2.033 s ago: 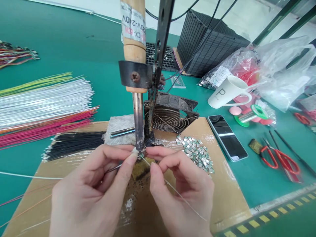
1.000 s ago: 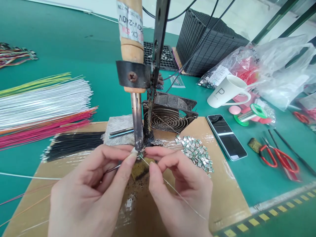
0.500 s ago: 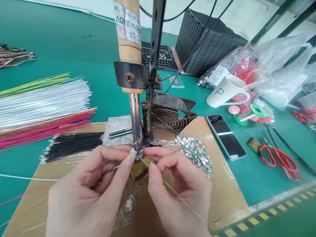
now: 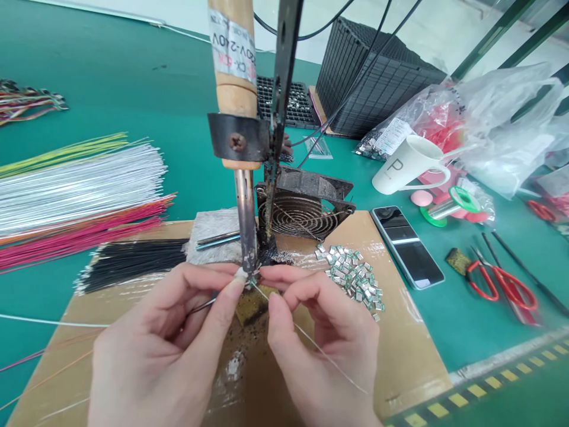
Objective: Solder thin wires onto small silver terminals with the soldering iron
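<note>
Left hand (image 4: 151, 347): thumb and forefinger pressed together, pinching a thin dark wire (image 4: 202, 306) close to its tip.
Right hand (image 4: 322, 350): fingertips pressed together on a thin pale wire (image 4: 311, 339), its free length trailing down across the back of the hand.
Work point: a tiny metal terminal (image 4: 253, 279) between both hands' fingertips, right at the tip of the soldering iron (image 4: 246, 231); exact hold on it too small to tell.
Iron: upright in a metal clamp band (image 4: 237, 141), wooden handle (image 4: 231, 77) on top, tip blackened.
Below the hands: a scorched yellow sponge (image 4: 250, 305) on a stained cardboard sheet (image 4: 411, 356).
Right of the iron: a loose pile of metal terminals (image 4: 353, 281) on the cardboard sheet, and a rusty fan guard (image 4: 302, 207) behind.
Left of the iron: cut wires in bundles, black (image 4: 133, 267) on the cardboard sheet, pink (image 4: 75, 234), white (image 4: 75, 187) and yellow-green (image 4: 57, 151) on the green mat (image 4: 111, 77).
Far right: a phone (image 4: 406, 248), a white mug (image 4: 409, 166), a solder spool (image 4: 453, 207), red-handled scissors (image 4: 500, 283), a plastic bag (image 4: 502, 130).
Far back: a black plastic crate (image 4: 377, 83).
</note>
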Available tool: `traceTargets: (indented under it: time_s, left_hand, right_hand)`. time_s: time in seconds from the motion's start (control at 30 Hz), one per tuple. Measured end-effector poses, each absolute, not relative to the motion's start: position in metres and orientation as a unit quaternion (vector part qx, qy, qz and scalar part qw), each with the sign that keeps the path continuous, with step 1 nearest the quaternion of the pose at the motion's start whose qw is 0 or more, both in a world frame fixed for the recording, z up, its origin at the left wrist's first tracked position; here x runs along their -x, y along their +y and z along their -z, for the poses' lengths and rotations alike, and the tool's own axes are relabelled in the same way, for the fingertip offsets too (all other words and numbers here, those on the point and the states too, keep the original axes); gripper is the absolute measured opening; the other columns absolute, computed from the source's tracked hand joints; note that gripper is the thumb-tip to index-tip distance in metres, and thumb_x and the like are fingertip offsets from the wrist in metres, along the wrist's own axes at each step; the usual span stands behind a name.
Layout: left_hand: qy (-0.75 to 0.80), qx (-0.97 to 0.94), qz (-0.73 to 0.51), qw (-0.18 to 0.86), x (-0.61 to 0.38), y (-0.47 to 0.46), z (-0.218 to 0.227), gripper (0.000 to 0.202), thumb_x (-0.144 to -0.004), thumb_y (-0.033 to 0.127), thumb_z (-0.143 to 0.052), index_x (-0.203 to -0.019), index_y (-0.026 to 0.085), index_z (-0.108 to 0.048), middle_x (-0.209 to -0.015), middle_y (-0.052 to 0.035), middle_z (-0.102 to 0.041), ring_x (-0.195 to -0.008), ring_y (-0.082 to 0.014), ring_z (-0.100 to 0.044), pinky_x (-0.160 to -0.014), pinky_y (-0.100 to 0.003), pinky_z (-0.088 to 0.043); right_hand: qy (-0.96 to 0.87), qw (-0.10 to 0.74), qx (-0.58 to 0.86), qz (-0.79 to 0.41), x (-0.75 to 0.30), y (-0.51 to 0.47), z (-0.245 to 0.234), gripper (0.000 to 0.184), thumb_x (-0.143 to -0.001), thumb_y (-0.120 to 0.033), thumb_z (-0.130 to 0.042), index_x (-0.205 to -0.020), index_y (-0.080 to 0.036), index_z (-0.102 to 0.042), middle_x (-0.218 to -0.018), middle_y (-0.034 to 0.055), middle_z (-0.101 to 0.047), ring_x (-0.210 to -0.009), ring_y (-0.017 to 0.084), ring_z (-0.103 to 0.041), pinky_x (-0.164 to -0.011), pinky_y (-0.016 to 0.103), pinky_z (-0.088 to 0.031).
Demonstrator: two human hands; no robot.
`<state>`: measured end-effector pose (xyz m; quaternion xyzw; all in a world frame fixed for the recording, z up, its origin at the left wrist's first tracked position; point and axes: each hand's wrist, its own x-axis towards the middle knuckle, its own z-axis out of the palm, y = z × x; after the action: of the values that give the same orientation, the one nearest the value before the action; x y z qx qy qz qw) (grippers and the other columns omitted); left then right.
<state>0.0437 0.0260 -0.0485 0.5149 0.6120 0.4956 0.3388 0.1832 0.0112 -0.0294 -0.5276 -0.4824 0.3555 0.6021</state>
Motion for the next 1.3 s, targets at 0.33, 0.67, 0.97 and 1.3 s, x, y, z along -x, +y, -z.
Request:
traceTargets:
  time_s: [0.33,0.67,0.97,1.3]
  left_hand:
    - [0.610,-0.513,-0.496,0.343,-0.046,0.025,0.048,0.012,-0.083,0.038,-0.080,-0.089,0.030,-0.072,-0.088,0.0036,-0.074,-0.068,-0.0076,-0.073,-0.067,-0.009,-0.061]
    - [0.608,-0.519,-0.495,0.339,-0.045,0.027,0.045,0.012,-0.084,0.038,-0.078,-0.090,0.030,-0.072,-0.090,0.0029,-0.076,-0.071,-0.0104,-0.075,-0.067,-0.012,-0.063]
    - [0.613,-0.507,-0.498,0.345,-0.048,0.023,0.041,0.011,-0.083,0.036,-0.079,-0.089,0.030,-0.072,-0.090,0.0030,-0.075,-0.071,-0.0105,-0.074,-0.068,-0.013,-0.063]
    - [0.616,-0.485,-0.486,0.386,-0.041,0.024,0.050,0.015,-0.082,0.036,-0.080,-0.092,0.030,-0.072,-0.091,0.0039,-0.074,-0.071,-0.0099,-0.072,-0.072,-0.014,-0.063]
  right_hand:
    - [-0.479,0.601,0.531,-0.357,-0.183,0.011,0.029,0.023,-0.082,-0.002,-0.068,-0.076,-0.024,-0.064,-0.104,-0.0084,-0.079,-0.098,0.010,-0.077,-0.089,0.018,-0.060]
    - [-0.481,0.608,0.520,-0.359,-0.184,0.010,0.028,0.023,-0.081,-0.001,-0.069,-0.077,-0.023,-0.064,-0.105,-0.0061,-0.080,-0.098,0.012,-0.077,-0.089,0.020,-0.060]
    - [-0.470,0.608,0.530,-0.359,-0.182,0.009,0.025,0.023,-0.081,-0.001,-0.069,-0.075,-0.023,-0.065,-0.103,-0.0023,-0.080,-0.096,0.015,-0.078,-0.088,0.024,-0.061]
    - [-0.475,0.599,0.540,-0.353,-0.182,0.012,0.026,0.022,-0.079,-0.002,-0.069,-0.073,-0.023,-0.064,-0.098,-0.0039,-0.081,-0.092,0.014,-0.079,-0.084,0.022,-0.062]
